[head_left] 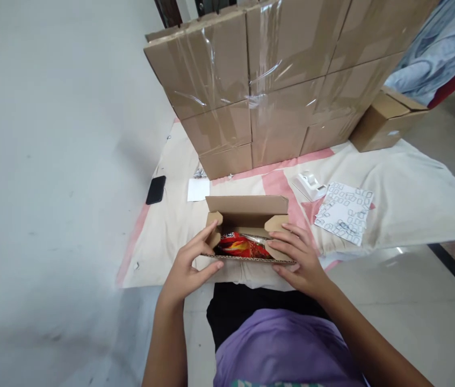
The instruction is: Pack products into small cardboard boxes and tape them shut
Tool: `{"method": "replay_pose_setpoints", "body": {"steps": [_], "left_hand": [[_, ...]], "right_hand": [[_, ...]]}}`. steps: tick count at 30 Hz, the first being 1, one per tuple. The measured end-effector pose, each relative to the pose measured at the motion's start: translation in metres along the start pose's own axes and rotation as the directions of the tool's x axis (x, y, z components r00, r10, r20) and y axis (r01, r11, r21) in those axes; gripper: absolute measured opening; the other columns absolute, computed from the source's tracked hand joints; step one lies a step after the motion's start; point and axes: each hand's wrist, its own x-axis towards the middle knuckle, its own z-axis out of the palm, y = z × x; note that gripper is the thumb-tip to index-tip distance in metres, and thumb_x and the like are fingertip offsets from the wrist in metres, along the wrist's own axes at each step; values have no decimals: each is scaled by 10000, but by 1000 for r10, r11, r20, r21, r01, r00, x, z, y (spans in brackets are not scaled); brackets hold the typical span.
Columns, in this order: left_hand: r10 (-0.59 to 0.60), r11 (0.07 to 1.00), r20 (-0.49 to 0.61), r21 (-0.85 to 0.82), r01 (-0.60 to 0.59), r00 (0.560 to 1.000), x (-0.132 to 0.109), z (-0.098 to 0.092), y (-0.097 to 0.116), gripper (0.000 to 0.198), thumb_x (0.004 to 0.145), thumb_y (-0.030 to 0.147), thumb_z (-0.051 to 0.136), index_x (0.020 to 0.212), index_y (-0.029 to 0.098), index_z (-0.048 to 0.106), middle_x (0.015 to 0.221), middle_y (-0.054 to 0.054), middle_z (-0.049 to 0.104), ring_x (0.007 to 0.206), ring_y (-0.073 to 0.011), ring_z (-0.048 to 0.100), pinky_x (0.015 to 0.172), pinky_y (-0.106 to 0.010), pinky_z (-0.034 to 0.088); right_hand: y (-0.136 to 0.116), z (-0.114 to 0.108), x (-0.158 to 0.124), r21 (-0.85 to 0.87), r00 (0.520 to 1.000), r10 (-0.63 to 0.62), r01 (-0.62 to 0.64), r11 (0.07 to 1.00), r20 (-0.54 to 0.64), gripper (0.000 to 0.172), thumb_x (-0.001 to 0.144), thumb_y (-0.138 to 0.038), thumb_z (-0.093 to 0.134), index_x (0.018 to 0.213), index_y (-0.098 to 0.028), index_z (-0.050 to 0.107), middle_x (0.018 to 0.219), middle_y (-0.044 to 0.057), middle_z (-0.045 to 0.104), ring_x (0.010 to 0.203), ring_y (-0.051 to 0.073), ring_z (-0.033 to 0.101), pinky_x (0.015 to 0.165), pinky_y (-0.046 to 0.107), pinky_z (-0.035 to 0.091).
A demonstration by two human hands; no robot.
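A small cardboard box [247,204] stands with its lid raised near the table's front edge, in front of me. Inside it lie a shiny red and yellow packet [243,246] and something silvery, partly hidden by the walls and side flaps. My left hand [190,263] grips the box's left front corner, fingers on the left flap [214,228] and thumb along the front edge. At the opposite end, my right hand [297,258] holds the right front corner. Its fingers lie over the right flap [275,223], with the thumb at the front wall.
A large taped stack of cardboard boxes [279,118] rises behind. Another carton [384,121] stands to its right. A white tape dispenser [310,185] and a patterned sheet [345,212] lie on the right; a phone [156,190] and white paper [198,190] on the left, beside the wall.
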Motion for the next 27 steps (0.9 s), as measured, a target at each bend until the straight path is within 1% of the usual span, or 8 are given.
{"method": "replay_pose_setpoints", "body": {"steps": [4,6,8,10,14,18,22,27], "left_hand": [[-56,997,5,-51,56,998,1,-3,-3,149,932,268,729,849,213,618,1621,-135,471,1515,-365,431,1238,-608,388],[-87,994,-5,-73,86,996,0,-1,-5,89,966,304,688,1026,240,670,1626,-127,467,1519,-342,431,1248,-598,374],[-116,985,-21,-135,112,993,0,4,-7,401,992,334,654,1381,315,560,1664,-116,412,1548,-307,390,1271,-589,337],[-141,968,-41,-217,129,989,2,8,-11,653,1013,365,621,1580,398,299,1718,-87,311,1589,-269,308,1302,-581,267],[-196,937,-43,-305,174,980,10,10,-22,676,1060,476,495,1634,422,143,1723,-71,300,1624,-229,201,1327,-581,127],[-216,905,-15,-379,195,976,20,9,-31,766,1049,534,488,1666,369,64,1638,-111,454,1630,-212,180,1315,-586,146],[-252,886,-61,-417,204,966,26,15,-42,783,1036,449,547,1669,344,97,1560,-120,555,1596,-230,295,1309,-570,180],[-313,903,-170,-358,237,934,30,25,-49,795,974,405,600,1650,412,181,1763,-30,181,1612,-275,244,1283,-512,312]], "right_hand": [[5,5,-3,11,1000,-1,1,1000,5,410,994,-474,584,1336,-262,664,1318,103,707,1377,364,508,1106,611,471],[7,7,-4,45,1000,11,-11,999,-7,422,1028,-504,495,1322,-263,678,1318,103,710,1371,364,514,1108,623,462],[8,9,-3,67,999,25,-23,997,-32,409,1030,-495,495,1314,-267,680,1308,103,716,1366,364,517,1107,629,459],[7,9,-2,87,998,40,-35,996,-57,398,1023,-470,523,1335,-266,663,1301,107,721,1363,363,519,1098,625,470],[4,5,4,107,993,99,-92,990,-61,425,997,-407,591,1398,-267,611,1290,113,723,1352,354,528,1077,591,505],[7,-6,10,128,988,152,-148,981,-20,537,936,-373,704,1443,-271,557,1308,124,694,1300,333,565,1080,545,519],[13,-9,12,204,986,162,-150,967,-41,516,937,-281,699,1427,-294,538,1291,115,682,1294,304,575,1102,529,509],[20,3,8,327,956,285,-247,912,-72,612,965,-349,637,1537,-284,428,1558,150,478,1479,332,432,1221,601,381]]}}
